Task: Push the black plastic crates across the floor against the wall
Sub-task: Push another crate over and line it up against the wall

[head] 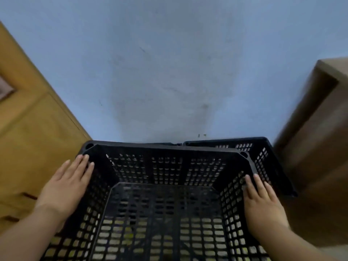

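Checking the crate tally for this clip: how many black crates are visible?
2. The near crate sits between both hands, left hand and right hand flat on its side rims. The far crate peeks out behind it, right, by the wall. More could be hidden behind.

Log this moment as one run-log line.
left hand: flat on near crate left rim | right hand: flat on right rim | second crate: behind, offset right, near blue wall
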Motion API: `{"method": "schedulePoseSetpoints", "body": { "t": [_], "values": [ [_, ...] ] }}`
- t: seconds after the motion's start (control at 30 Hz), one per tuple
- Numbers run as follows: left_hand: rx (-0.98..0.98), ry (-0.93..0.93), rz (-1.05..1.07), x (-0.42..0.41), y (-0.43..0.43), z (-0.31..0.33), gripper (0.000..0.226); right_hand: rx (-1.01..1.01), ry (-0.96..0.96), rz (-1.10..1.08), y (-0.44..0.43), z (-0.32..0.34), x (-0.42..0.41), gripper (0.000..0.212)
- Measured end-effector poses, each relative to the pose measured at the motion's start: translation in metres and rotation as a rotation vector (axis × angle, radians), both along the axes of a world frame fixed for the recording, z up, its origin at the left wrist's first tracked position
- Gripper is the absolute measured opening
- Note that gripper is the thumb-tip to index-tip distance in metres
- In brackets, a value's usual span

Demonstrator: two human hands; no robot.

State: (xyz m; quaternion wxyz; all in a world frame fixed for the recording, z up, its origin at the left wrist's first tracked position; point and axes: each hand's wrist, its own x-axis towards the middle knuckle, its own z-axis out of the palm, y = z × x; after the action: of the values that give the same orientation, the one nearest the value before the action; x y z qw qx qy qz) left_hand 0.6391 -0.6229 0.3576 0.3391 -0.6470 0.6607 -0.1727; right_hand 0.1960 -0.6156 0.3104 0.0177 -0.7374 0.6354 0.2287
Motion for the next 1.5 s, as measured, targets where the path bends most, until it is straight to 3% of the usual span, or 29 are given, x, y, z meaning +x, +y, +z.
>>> {"method": "schedulePoseSetpoints", "body": {
  "t": [0.17,0.47,0.63,0.83,1.0,1.2,1.3,1.4,1.5],
  "values": [
    [0.023,0.006,0.112,0.08,-0.082,-0.017,0.105,0.043,0.023,0.084,-0.107,-0.009,0.068,0.058],
    [0.061,-0.022,0.154,0.167,-0.198,-0.049,0.088,0.053,0.084,0.112,-0.237,-0.014,0.163,0.057],
    [0.107,0.051,0.177,0.201,-0.242,-0.058,0.109,0.078,0.129,0.062,-0.268,-0.007,0.197,0.057],
    [0.053,0.075,0.054,0.236,-0.277,-0.066,0.085,0.117,0.126,0.005,-0.277,-0.01,0.232,0.06],
    [0.081,0.142,-0.077,0.259,-0.286,-0.081,0.101,0.119,0.119,-0.05,-0.28,-0.014,0.244,0.058],
    [0.054,0.226,-0.091,0.239,-0.292,-0.068,0.084,0.08,0.033,-0.138,-0.277,-0.011,0.247,0.064],
    [0.05,0.313,-0.273,0.207,-0.312,-0.051,0.086,0.032,-0.111,-0.209,-0.276,0.004,0.245,0.065],
    [-0.026,0.411,-0.38,0.143,-0.333,-0.029,0.074,-0.07,-0.233,-0.308,-0.267,0.024,0.228,0.063],
    [-0.073,0.478,-0.499,0.055,-0.345,-0.006,0.081,-0.145,-0.262,-0.422,-0.245,0.043,0.189,0.063]
  ]
}}
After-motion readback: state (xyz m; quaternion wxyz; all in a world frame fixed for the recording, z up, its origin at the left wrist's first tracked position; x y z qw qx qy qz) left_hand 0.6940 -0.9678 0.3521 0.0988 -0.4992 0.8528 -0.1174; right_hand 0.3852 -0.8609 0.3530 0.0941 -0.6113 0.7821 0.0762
